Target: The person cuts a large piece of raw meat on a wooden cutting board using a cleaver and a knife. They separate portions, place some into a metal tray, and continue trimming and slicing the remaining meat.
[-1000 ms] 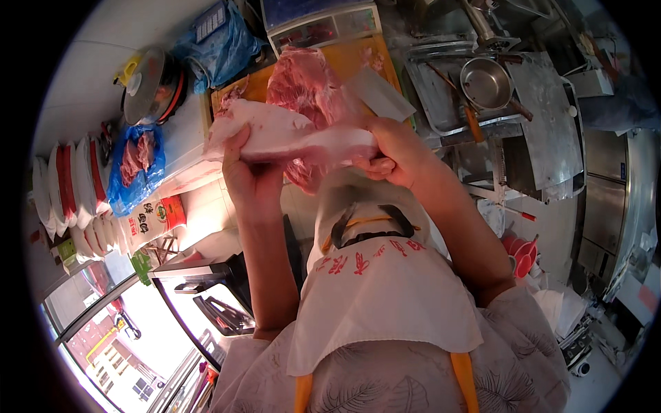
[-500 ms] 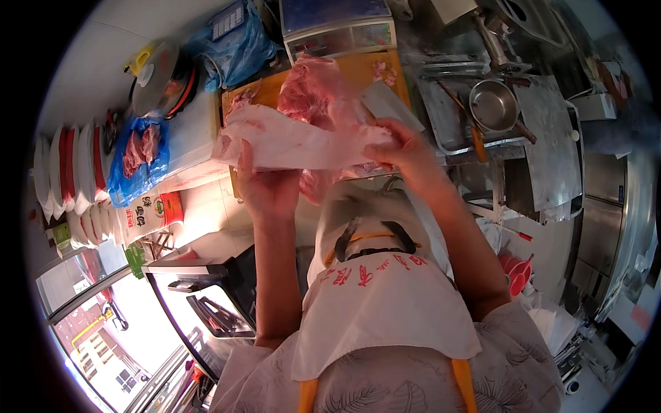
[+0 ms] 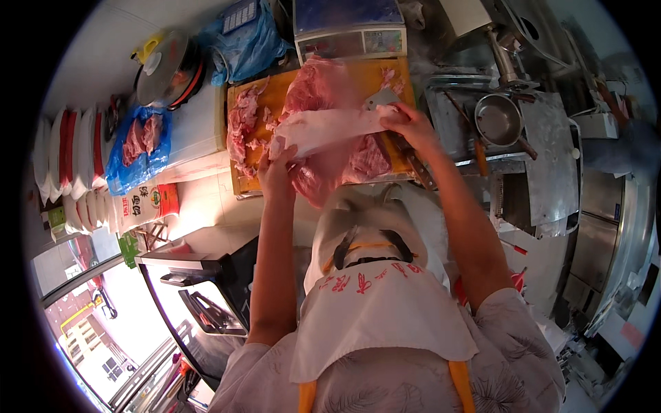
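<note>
Between my two hands a pale, pinkish-white sheet of pork skin (image 3: pixel 334 133) is held over the cutting board. My left hand (image 3: pixel 278 171) grips its left end, fingers closed. The right end is pinched by my right hand (image 3: pixel 411 128). Beneath and behind the skin lie large pieces of raw pork (image 3: pixel 318 81), partly hidden by it. Smaller meat trimmings (image 3: pixel 241 127) run along the left of the orange-brown cutting board (image 3: pixel 234 180). Close to my right hand is a knife with a dark riveted handle (image 3: pixel 417 169); part of its blade is covered.
Behind the board stands a scale (image 3: pixel 350 20). To the right, a metal pot (image 3: pixel 498 120) sits on a steel tray beside a meat grinder (image 3: pixel 506 58). On the left are a blue bag with meat (image 3: pixel 141 148), a lidded pan (image 3: pixel 164 72) and stacked sacks (image 3: pixel 69 148).
The skin has been drawn to the right and looks narrower, with my left hand shifted rightward. More meat, the trimmings and the knife handle now show on the board.
</note>
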Demonstrator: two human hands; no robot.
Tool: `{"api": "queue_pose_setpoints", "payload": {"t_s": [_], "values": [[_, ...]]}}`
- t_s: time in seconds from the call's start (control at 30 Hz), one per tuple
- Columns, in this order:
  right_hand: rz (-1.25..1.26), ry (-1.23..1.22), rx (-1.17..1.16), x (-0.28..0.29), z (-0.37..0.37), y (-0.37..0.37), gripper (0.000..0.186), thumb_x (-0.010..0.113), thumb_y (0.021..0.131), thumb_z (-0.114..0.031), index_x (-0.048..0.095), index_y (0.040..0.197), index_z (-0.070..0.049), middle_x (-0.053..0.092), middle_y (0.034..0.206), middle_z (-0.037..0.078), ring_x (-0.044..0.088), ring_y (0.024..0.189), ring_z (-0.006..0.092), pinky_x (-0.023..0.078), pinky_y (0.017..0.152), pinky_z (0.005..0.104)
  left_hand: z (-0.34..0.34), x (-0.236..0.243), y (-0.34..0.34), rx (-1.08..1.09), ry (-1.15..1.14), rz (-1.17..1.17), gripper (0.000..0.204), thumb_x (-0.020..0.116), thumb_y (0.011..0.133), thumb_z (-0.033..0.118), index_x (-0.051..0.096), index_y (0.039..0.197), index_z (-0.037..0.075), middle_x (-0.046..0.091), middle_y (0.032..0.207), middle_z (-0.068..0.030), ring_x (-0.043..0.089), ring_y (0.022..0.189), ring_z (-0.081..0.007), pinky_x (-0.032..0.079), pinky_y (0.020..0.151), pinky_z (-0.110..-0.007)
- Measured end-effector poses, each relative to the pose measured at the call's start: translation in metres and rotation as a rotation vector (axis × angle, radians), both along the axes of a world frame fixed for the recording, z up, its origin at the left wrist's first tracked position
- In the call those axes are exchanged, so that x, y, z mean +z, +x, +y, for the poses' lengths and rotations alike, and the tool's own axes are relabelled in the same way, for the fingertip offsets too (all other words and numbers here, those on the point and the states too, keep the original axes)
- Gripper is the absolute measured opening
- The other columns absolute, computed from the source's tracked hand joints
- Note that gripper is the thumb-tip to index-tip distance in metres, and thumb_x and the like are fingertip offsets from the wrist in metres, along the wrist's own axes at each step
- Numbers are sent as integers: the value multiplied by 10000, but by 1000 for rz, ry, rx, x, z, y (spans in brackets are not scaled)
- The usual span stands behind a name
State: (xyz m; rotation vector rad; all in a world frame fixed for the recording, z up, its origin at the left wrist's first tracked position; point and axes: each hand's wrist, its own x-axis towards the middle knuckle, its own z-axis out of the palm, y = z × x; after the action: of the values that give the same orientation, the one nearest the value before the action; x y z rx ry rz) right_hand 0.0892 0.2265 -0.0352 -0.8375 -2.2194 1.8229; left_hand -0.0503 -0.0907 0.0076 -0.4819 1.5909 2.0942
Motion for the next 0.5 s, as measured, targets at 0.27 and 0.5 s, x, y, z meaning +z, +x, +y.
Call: {"api": "queue_pose_setpoints", "payload": {"t_s": [0.27,0.5], "values": [[-264,613,-57,10,-43,91,440,858,901,-267,574,1084,16,699,1011,228,695,948,438,553,862,528,-21,6,2,-147,-176,7,452,852,842,69,683,1256,0,754,1110,-104,746,967,-230,612,835,-345],[-368,676,42,-17,-39,108,502,807,904,-159,481,1265,-35,710,1089,263,702,996,504,553,869,594,-43,-7,-14,-233,-78,-28,447,792,913,84,655,1331,6,753,1135,-113,756,964,-248,622,850,-365]]}}
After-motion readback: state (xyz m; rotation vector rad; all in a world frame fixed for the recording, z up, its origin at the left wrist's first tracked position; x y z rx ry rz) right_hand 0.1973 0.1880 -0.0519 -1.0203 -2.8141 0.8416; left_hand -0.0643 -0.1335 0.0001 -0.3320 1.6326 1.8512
